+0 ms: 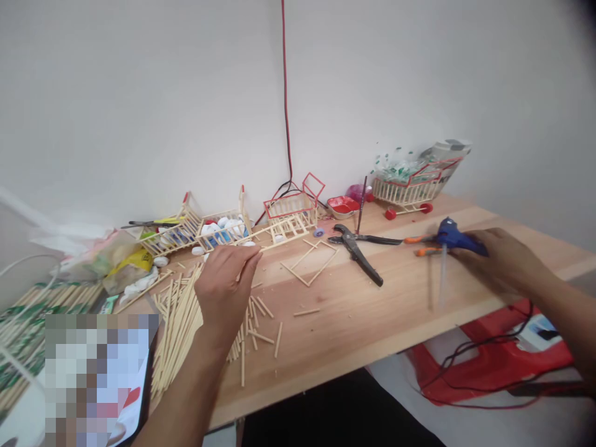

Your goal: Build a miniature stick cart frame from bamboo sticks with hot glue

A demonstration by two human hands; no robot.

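Observation:
My left hand [226, 279] is closed in a pinch above the pile of thin wooden sticks [179, 329]. From its fingertips a thin wooden stick [279, 244] runs right, toward a small ladder-like stick frame [295, 227]; whether the two are joined I cannot tell. On the right, my right hand [498, 251] is closed around the handle of a blue glue gun [454, 237], its fingers partly hidden. A clear glue stick [442, 273] hangs from the gun. Between the hands a square stick frame [321, 267] lies flat on the wooden table [363, 329].
Black-handled pliers [358, 248] lie mid-table, with orange-handled pliers [419, 251] beside the gun. Small stick carts [223, 230] and a filled cart [407, 192] line the wall, near a red paint dish [343, 206]. A tablet [112, 379] sits front left; a red stool [433, 372] is below.

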